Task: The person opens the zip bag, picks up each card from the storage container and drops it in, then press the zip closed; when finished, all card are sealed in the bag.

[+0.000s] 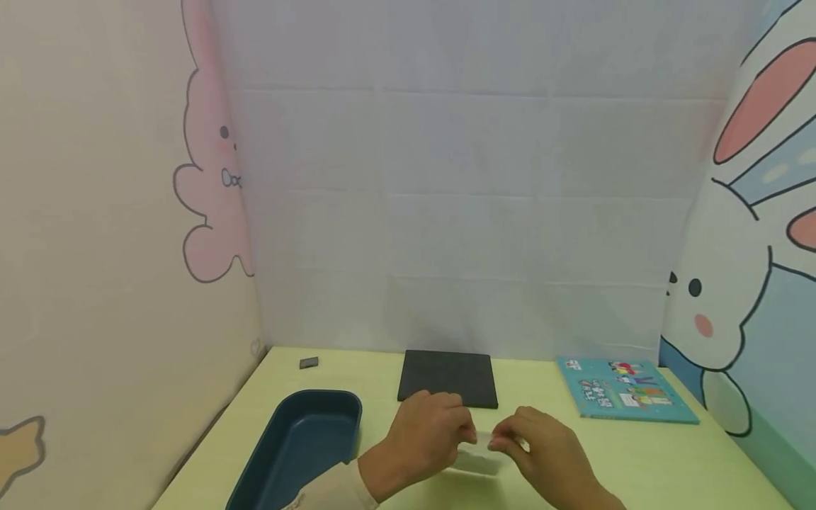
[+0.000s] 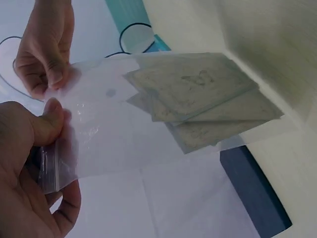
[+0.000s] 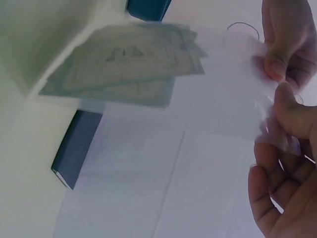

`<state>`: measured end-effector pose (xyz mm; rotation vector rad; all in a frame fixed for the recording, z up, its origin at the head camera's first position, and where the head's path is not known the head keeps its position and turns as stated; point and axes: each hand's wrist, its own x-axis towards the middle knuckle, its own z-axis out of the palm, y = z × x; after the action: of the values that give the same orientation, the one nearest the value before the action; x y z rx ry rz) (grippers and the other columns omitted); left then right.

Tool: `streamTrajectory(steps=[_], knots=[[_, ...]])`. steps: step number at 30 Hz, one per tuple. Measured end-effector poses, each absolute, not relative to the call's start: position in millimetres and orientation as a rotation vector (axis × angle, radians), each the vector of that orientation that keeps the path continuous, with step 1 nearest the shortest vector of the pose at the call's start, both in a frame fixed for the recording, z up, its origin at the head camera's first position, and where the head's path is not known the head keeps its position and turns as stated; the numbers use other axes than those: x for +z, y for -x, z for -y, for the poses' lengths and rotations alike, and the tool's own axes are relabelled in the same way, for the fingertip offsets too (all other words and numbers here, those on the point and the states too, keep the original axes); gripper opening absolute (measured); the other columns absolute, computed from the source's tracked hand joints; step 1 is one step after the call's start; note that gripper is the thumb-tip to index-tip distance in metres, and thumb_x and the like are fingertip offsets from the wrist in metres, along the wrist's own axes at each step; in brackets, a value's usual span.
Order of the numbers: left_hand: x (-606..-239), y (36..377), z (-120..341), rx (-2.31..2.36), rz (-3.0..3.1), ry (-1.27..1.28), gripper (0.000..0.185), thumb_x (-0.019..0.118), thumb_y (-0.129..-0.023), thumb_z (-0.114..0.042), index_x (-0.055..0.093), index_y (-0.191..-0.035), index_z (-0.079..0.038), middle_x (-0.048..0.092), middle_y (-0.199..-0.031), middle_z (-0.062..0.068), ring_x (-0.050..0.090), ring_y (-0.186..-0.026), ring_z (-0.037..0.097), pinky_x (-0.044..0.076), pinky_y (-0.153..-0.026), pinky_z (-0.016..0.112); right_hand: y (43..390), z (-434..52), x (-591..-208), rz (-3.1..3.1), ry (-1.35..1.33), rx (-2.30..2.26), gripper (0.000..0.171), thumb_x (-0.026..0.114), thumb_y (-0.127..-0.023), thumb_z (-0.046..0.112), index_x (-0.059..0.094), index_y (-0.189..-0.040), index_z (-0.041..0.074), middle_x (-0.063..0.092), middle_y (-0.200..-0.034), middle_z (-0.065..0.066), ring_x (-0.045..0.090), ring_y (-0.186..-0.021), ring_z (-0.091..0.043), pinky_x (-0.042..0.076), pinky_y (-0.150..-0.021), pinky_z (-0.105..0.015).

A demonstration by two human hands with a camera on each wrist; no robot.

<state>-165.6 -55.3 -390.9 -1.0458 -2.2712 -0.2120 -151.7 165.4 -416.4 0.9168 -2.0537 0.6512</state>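
Both hands pinch the zip-lock end of a clear plastic bag [image 2: 109, 144], close together over the table. My left hand [image 1: 423, 432] holds one side of that end between thumb and fingers. Gripping the other side is my right hand [image 1: 542, 446], its thumb against its fingertips. Inside the bag, several flat greyish rectangular pieces [image 2: 198, 87] with faint printed marks lie overlapped at the end away from the hands. The bag's body hangs down from the fingers toward the table. In the right wrist view the printed pieces [image 3: 129, 57] show through the plastic.
A dark blue tray [image 1: 352, 425] stands at the left, close to the left forearm. Behind the hands lies a flat black rectangular object [image 1: 446, 379]. A blue illustrated book [image 1: 627, 389] is at the back right, and a small grey block [image 1: 309, 363] at the back left.
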Motion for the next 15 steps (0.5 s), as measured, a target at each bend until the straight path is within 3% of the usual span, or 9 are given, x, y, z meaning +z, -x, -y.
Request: streamTrajectory(steps=[3,6,10,15], knots=[[-380,148,64,-0.364,2.491,1.083,0.010,0.074,-0.088,-0.040,0.078,-0.085,-0.032,0.050,-0.070,-0.021,0.046,-0.057,-0.008,0.031,-0.050,0.010,139,-174,-407,2.159,-1.022,0.757,0.022,0.084,-0.077,0.017,0.068,-0.088,0.027,0.057,-0.081,0.024,0.053,-0.069,0.006,0.043,-0.057,-0.017],[-369,132,68,-0.579,2.709,1.121,0.009,0.072,-0.090,-0.038,0.078,-0.089,-0.032,0.050,-0.073,-0.023,0.046,-0.061,-0.009,0.039,-0.053,0.014,129,-180,-398,2.217,-1.166,0.900,0.021,0.081,-0.080,0.011,0.069,-0.090,0.023,0.060,-0.082,0.020,0.056,-0.070,0.004,0.045,-0.055,-0.019],[-364,129,71,-0.745,2.869,1.144,0.008,0.074,-0.090,-0.032,0.079,-0.093,-0.027,0.057,-0.080,-0.024,0.052,-0.070,-0.009,0.045,-0.061,0.016,126,-182,-395,2.361,-1.243,0.981,0.012,0.078,-0.085,0.013,0.069,-0.090,0.021,0.061,-0.080,0.019,0.054,-0.069,0.003,0.045,-0.056,-0.020],[-385,146,72,-0.825,2.937,1.216,0.022,0.077,-0.086,-0.008,0.077,-0.107,-0.015,0.068,-0.085,-0.018,0.060,-0.076,-0.008,0.048,-0.065,0.014,140,-179,-409,2.827,-0.970,1.055,0.009,0.073,-0.091,0.024,0.067,-0.087,0.020,0.061,-0.076,0.018,0.052,-0.066,-0.001,0.045,-0.058,-0.029]])
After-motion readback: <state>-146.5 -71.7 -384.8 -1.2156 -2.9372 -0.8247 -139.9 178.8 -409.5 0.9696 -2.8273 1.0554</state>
